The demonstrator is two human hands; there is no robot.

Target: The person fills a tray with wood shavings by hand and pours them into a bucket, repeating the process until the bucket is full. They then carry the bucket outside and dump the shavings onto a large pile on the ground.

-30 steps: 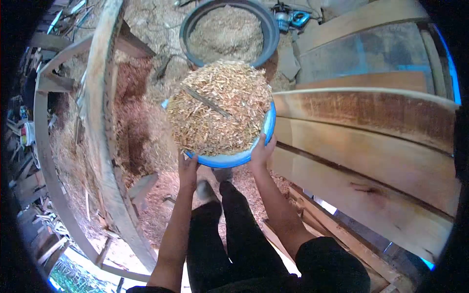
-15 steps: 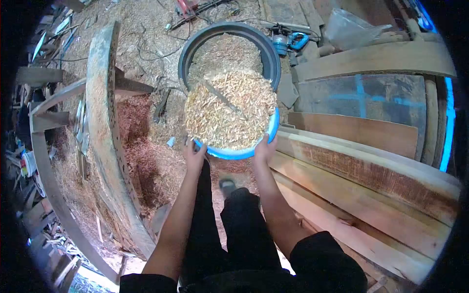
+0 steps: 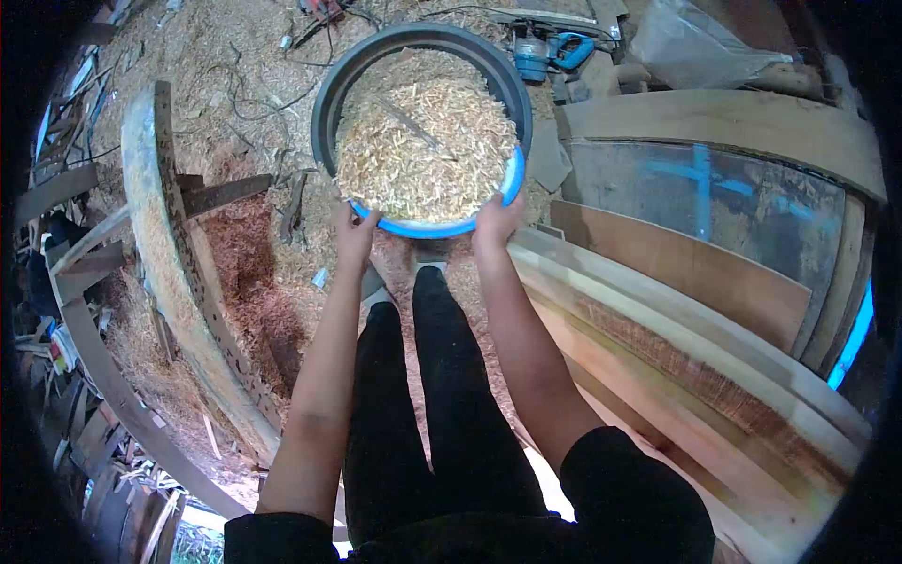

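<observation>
I hold a blue basin (image 3: pixel 434 227) heaped with pale wood shavings (image 3: pixel 425 150) in both hands. My left hand (image 3: pixel 354 232) grips its near left rim and my right hand (image 3: pixel 496 222) grips its near right rim. The basin hangs over the near edge of a large dark round tub (image 3: pixel 331 89) on the ground, which also holds shavings. A thin dark stick (image 3: pixel 406 117) lies on top of the heap.
A long curved timber (image 3: pixel 174 268) runs down the left, dusted with sawdust. Stacked curved planks (image 3: pixel 695 338) fill the right. A blue power tool (image 3: pixel 552 49) and cables lie beyond the tub. Reddish sawdust (image 3: pixel 268 301) covers the ground around my legs.
I have stepped forward, carrying the basin of shavings up to the dark tub; it now overlaps the tub's near rim. Both hands keep their grip.
</observation>
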